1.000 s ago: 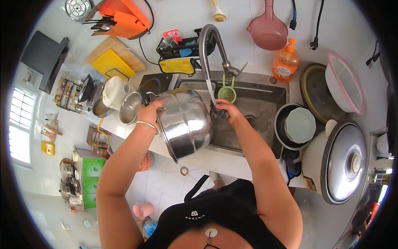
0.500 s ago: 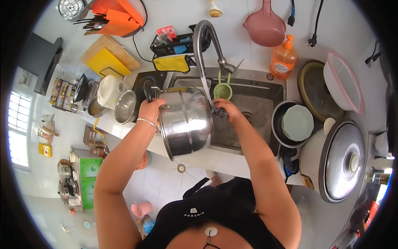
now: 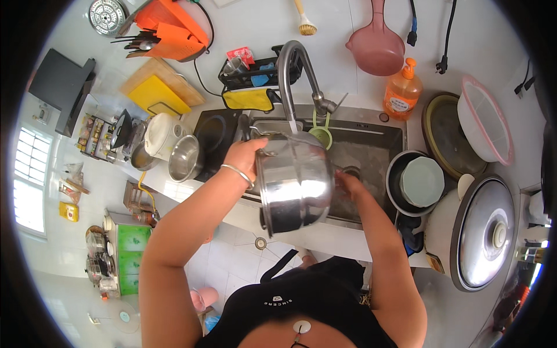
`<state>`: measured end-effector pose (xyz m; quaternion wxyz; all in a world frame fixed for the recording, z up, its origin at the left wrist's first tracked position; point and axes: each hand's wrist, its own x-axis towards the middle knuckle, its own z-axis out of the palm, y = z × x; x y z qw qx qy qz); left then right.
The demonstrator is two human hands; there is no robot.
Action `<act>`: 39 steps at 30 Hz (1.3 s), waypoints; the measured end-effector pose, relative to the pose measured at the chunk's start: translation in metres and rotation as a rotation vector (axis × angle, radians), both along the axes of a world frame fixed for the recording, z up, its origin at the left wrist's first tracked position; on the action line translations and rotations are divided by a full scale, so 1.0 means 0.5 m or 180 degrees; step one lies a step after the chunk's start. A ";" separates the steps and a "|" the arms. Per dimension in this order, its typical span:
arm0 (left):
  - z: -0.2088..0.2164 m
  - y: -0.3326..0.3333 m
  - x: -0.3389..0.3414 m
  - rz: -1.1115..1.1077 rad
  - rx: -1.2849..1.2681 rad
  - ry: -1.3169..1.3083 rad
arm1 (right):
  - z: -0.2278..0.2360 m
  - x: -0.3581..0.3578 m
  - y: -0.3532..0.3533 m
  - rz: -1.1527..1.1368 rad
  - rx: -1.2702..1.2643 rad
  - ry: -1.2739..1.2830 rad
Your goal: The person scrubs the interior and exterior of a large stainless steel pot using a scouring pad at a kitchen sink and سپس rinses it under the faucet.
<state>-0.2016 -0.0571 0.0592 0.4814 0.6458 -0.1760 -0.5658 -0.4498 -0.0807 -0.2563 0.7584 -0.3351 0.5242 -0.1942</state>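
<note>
A shiny steel pot [image 3: 296, 188] is tilted on its side over the near left part of the sink [image 3: 371, 156]. My left hand [image 3: 243, 155] grips its rim beside the black handle [image 3: 245, 126]. Water runs from the grey faucet [image 3: 288, 75] onto the pot's upper wall. My right hand [image 3: 348, 183] is at the right, by the pot's base, with fingers curled and partly hidden behind it. The steel wool scrubber seen in that hand just before is now out of sight. A green strainer-like cup [image 3: 321, 137] hangs below the faucet.
Right of the sink stand a steel bowl with a pale green bowl [image 3: 422, 181] in it and a large lidded pot [image 3: 487, 232]. An orange soap bottle [image 3: 401, 93] stands behind. To the left are a steel bowl [image 3: 185, 158] and a black cooktop [image 3: 214, 136].
The whole view has shifted a little. The pot has turned, its base swinging more to the right. My right hand has moved lower along the base, and the scrubber has gone out of sight.
</note>
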 end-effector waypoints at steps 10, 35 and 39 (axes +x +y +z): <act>-0.035 -0.125 -0.107 0.0265 0.0145 0.0497 | 0.036 -0.002 0.065 -0.0958 0.1294 -0.3432; -0.250 -0.230 0.188 0.2421 0.1040 0.1183 | 0.203 -0.037 -0.023 -0.0870 0.0732 -0.1133; -0.292 -0.215 0.279 0.2335 0.1022 0.1869 | 0.221 -0.008 -0.091 -0.0762 0.0829 -0.1055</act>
